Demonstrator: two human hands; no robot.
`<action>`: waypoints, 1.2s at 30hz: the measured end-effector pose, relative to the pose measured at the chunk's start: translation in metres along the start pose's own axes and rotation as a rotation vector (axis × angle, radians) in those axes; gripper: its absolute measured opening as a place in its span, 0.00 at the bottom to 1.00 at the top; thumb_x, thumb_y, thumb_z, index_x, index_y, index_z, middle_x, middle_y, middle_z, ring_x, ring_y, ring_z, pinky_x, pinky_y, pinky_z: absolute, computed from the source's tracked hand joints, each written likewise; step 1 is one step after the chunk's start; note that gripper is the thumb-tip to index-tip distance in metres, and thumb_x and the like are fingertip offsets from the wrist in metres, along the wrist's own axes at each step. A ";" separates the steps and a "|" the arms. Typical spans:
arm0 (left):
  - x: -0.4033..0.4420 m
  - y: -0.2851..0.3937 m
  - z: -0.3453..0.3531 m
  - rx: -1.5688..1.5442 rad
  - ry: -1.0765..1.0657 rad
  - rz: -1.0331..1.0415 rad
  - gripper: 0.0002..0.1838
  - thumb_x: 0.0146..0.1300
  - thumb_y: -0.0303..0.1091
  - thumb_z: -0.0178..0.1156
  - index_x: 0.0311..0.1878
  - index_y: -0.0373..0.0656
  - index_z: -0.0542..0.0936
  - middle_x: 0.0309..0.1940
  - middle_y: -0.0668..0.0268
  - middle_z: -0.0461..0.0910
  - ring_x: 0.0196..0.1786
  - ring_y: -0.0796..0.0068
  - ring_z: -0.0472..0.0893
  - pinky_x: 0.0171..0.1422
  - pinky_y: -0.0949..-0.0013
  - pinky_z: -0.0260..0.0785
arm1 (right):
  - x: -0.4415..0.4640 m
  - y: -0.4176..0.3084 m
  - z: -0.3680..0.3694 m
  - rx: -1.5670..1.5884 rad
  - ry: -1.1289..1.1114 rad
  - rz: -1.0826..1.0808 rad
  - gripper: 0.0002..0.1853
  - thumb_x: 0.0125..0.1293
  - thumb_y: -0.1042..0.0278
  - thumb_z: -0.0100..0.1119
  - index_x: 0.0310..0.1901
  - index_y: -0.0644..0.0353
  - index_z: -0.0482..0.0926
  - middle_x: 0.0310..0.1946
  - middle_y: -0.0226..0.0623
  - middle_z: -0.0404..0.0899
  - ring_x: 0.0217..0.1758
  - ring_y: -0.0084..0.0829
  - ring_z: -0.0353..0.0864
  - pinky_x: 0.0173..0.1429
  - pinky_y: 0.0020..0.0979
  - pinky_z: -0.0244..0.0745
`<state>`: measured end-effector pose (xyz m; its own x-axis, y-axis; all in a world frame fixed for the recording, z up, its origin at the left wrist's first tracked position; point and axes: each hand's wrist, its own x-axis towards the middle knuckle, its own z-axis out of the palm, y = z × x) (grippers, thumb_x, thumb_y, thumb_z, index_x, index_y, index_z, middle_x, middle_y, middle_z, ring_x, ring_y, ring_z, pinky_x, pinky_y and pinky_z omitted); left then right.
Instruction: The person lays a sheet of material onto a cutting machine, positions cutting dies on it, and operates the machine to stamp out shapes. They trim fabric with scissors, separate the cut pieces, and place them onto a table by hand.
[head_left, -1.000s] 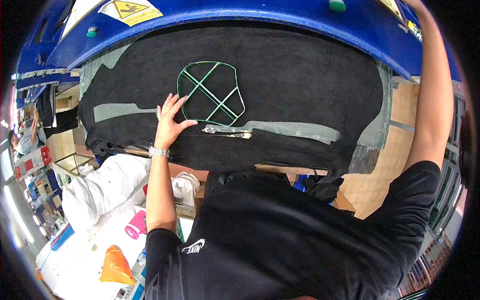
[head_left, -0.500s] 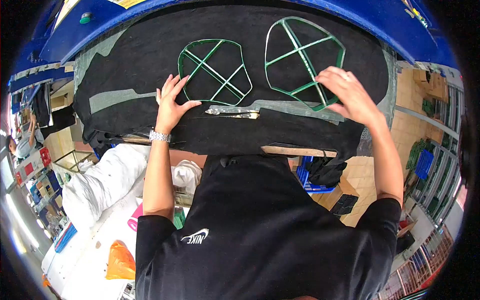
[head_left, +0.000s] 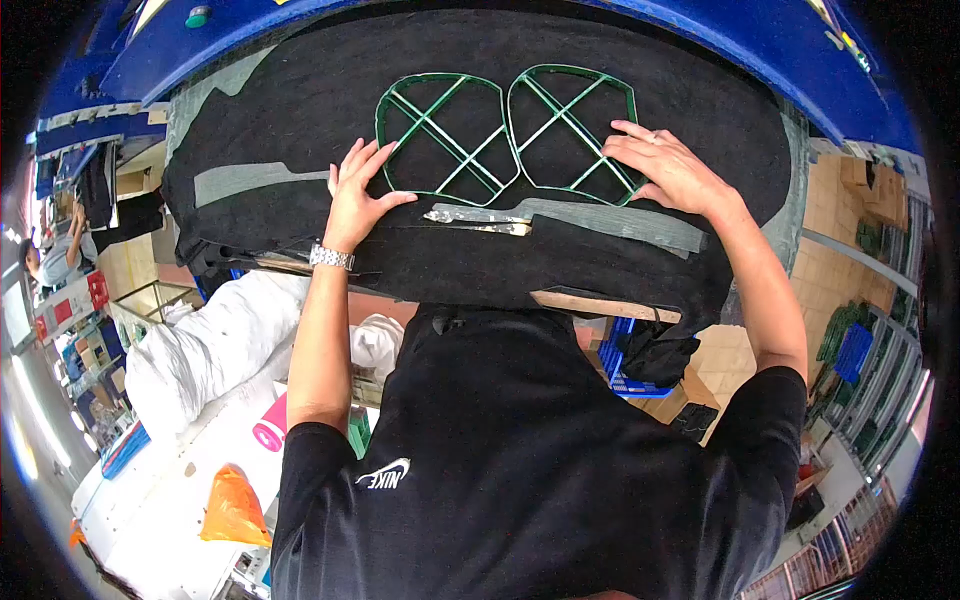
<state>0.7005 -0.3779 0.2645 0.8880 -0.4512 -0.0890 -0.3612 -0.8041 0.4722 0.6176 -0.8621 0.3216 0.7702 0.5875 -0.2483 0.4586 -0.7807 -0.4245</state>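
Two green cutting dies with crossed inner bars lie side by side on a black sheet of material [head_left: 290, 120]. The left cutting die [head_left: 462, 158] and the right cutting die [head_left: 562, 113] meet along their inner edges. My left hand [head_left: 355, 200] rests at the left die's outer edge, fingers spread and thumb stretched out below it. On the far side, my right hand [head_left: 675, 175] grips the right die's outer rim, with fingers over the top edge and thumb near its lower corner.
Cut-out gaps in the sheet show a grey-green surface [head_left: 615, 223] below the dies and another at left. A blue machine beam [head_left: 420, 8] runs along the back. White cloth [head_left: 215, 350] and an orange bag [head_left: 235, 505] lie to the left. Another person is at far left.
My right hand has moved the right die leftward and turned it, closing the gap to the left die. My left hand stays at the left die's edge.
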 end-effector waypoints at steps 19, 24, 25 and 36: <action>0.001 -0.002 0.002 -0.010 0.018 0.019 0.46 0.48 0.55 0.81 0.73 0.61 0.77 0.75 0.62 0.73 0.84 0.58 0.60 0.83 0.30 0.40 | -0.016 -0.019 0.014 -0.217 0.100 0.096 0.43 0.47 0.60 0.82 0.66 0.58 0.75 0.60 0.40 0.79 0.68 0.39 0.77 0.79 0.50 0.61; -0.001 -0.001 0.002 -0.009 0.027 0.024 0.46 0.49 0.55 0.81 0.73 0.61 0.77 0.74 0.62 0.73 0.83 0.58 0.61 0.83 0.30 0.39 | -0.007 -0.076 0.045 0.000 0.408 0.805 0.48 0.52 0.37 0.80 0.63 0.70 0.76 0.54 0.48 0.83 0.56 0.50 0.83 0.62 0.47 0.78; -0.002 -0.001 0.003 -0.014 0.023 0.029 0.46 0.49 0.55 0.81 0.73 0.61 0.77 0.74 0.62 0.73 0.83 0.58 0.61 0.83 0.30 0.39 | 0.005 -0.085 0.043 0.090 0.476 0.907 0.49 0.55 0.36 0.78 0.65 0.72 0.75 0.54 0.51 0.83 0.56 0.52 0.84 0.63 0.47 0.78; 0.000 -0.004 0.003 -0.004 0.015 0.025 0.46 0.48 0.55 0.81 0.73 0.60 0.78 0.75 0.62 0.73 0.83 0.57 0.61 0.83 0.30 0.40 | -0.034 0.000 0.030 0.009 0.806 1.059 0.25 0.72 0.48 0.66 0.57 0.62 0.85 0.44 0.52 0.88 0.46 0.51 0.89 0.52 0.45 0.83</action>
<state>0.7012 -0.3760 0.2601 0.8831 -0.4649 -0.0636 -0.3821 -0.7912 0.4776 0.5778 -0.8760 0.3035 0.7977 -0.5911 0.1200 -0.5218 -0.7761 -0.3541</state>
